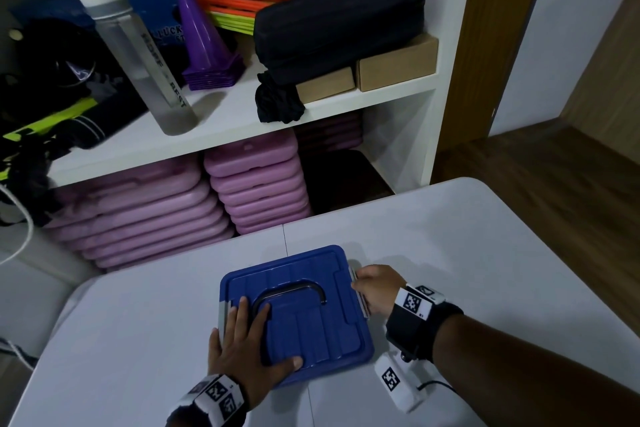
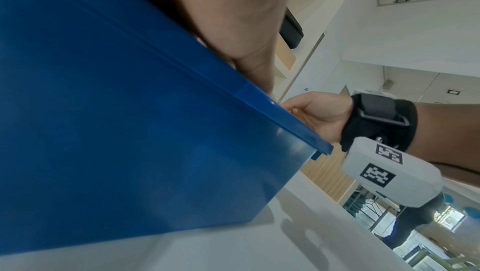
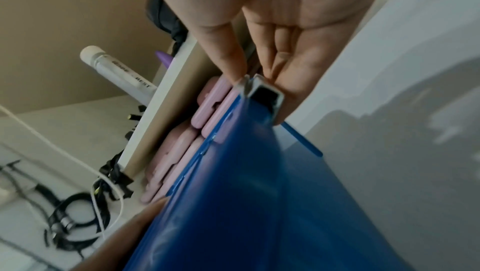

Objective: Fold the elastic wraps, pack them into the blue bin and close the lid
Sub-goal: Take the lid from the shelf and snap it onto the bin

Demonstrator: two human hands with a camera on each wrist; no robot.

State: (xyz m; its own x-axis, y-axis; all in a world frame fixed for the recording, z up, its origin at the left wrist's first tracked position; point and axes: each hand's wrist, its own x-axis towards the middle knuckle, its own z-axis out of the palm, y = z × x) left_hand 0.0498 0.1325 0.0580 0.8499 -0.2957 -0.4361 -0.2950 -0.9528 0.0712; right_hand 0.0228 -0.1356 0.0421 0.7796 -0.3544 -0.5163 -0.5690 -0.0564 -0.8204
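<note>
White table (image 1: 450, 236), lidded blue bin (image 1: 311, 333) under left hand (image 1: 242, 350)

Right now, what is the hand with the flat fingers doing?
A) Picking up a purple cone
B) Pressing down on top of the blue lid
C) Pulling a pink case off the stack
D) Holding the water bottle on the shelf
B. The left hand lies flat with spread fingers on the blue lid, beside its black handle, while the right hand holds the grey latch at the lid's side.

Gym storeroom: training cones (image 1: 204, 42), stacked step platforms (image 1: 145, 218)
</note>
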